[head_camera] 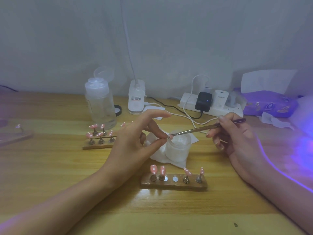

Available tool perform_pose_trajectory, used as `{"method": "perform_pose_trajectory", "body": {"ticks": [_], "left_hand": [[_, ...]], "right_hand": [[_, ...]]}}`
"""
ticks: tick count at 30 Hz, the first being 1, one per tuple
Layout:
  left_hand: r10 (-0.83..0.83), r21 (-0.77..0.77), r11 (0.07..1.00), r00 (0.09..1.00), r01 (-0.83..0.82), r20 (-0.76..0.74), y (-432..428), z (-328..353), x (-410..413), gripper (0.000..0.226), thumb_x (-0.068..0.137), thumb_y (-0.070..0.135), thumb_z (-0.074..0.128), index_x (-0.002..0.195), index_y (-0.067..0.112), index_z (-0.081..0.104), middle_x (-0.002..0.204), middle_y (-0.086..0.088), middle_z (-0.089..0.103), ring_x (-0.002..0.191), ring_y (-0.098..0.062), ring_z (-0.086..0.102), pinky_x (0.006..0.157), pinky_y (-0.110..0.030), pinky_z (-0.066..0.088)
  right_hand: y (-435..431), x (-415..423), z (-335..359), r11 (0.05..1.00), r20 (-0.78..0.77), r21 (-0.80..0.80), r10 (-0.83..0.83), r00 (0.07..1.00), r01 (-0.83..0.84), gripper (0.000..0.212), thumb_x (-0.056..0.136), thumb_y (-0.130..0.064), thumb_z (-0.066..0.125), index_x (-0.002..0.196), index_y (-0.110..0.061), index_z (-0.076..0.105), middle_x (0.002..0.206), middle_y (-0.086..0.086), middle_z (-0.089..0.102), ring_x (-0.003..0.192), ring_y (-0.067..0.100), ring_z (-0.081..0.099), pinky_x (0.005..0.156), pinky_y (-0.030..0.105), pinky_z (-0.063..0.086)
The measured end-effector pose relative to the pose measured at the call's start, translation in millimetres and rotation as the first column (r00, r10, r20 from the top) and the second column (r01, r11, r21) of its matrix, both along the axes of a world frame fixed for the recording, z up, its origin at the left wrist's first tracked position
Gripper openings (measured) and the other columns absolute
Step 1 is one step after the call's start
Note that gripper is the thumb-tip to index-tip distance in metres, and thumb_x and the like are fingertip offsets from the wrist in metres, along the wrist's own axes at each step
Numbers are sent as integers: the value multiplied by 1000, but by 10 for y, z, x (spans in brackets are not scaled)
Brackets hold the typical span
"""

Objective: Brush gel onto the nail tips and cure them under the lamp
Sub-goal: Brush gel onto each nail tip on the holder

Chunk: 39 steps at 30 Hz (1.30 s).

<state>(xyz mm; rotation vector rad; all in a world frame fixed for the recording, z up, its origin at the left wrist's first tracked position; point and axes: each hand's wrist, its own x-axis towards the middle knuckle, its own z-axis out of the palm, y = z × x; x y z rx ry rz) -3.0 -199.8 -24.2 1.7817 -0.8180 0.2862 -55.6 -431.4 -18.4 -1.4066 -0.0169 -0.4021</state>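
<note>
Head view, entries left to right.

Hands: our left hand (pixel 135 138) pinches the small stand of a pink nail tip (pixel 171 137) between thumb and one fingertip. The index finger arches clear above and the other fingers curl behind. Our right hand (pixel 237 138) has thumb and fingers closed round a thin brush (pixel 203 128) in a pen grip.

Nail tip: held in the air just over the left rim of a frosted white jar (pixel 179 146), which sits on a crumpled tissue (pixel 159 155) on the wooden table (pixel 50 167).

Surroundings:
- far holder (pixel 96 146) with dotted pink tips, its right end hidden by our left hand
- clear bottle (pixel 100 106) behind it
- white lamp base (pixel 136 99)
- near holder (pixel 174 184) in front of the jar, with four dotted tips upright and two bare metal discs between them
- power strip (pixel 210 106) with plugs
- purple wipes pack (pixel 269 104)
- violet glow (pixel 301 133) at the right edge

Brush: the long axis runs from upper right down to lower left, and the bristle end seems to touch the nail tip. The nail tip points right, towards the brush.
</note>
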Motion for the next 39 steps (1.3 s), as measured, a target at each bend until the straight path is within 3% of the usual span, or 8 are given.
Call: {"method": "perform_pose_trajectory", "body": {"ticks": [7, 10, 19, 22, 34, 39], "left_hand": [[-11, -7, 1000, 1000, 11, -3, 1, -4, 0, 49, 84, 1, 76, 122, 28, 61, 85, 10, 70, 87, -19, 65, 57, -46, 40], [-10, -9, 1000, 1000, 10, -6, 1, -15, 11, 46, 85, 2, 76, 121, 27, 61, 84, 9, 71, 84, -14, 63, 57, -46, 40], [-17, -4, 1000, 1000, 17, -15, 8, -5, -5, 47, 85, 1, 75, 121, 28, 61, 83, 11, 69, 92, -21, 65, 57, -43, 42], [-19, -8, 1000, 1000, 19, -20, 5, -4, -5, 47, 85, 0, 75, 120, 27, 61, 83, 11, 69, 91, -19, 64, 57, -41, 42], [-8, -7, 1000, 1000, 8, -15, -5, -13, -6, 51, 85, 5, 75, 126, 28, 56, 81, 10, 70, 81, -10, 63, 57, -44, 43], [-18, -6, 1000, 999, 18, -32, 12, -22, -1, 51, 85, 6, 75, 127, 28, 56, 80, 7, 70, 79, -5, 65, 55, -26, 44]], "right_hand": [[19, -2, 8, 1000, 0, -4, 9, 1000, -9, 21, 86, -36, 59, 67, -27, 57, 66, 7, 70, 47, 11, 51, 44, 17, 38], [-6, 0, 6, 999, 2, 30, -27, 1000, 27, 20, 85, -35, 60, 70, -23, 53, 65, 7, 69, 47, 11, 50, 43, 17, 37], [-4, 2, 11, 1000, 8, 14, -4, 1000, 4, 26, 88, -37, 60, 64, -30, 60, 65, 4, 69, 48, 10, 51, 43, 16, 37], [11, -2, 4, 999, -4, -37, 13, 1000, -13, 24, 87, -40, 63, 66, -29, 58, 67, 6, 70, 49, 11, 52, 42, 17, 36], [0, 1, 14, 999, 8, 15, -33, 999, 33, 23, 86, -36, 58, 64, -29, 59, 64, 6, 69, 47, 11, 51, 42, 17, 35], [4, -8, 0, 1000, 19, -26, -8, 1000, 8, 22, 86, -38, 61, 67, -27, 58, 65, 8, 69, 47, 12, 50, 42, 16, 35]]}}
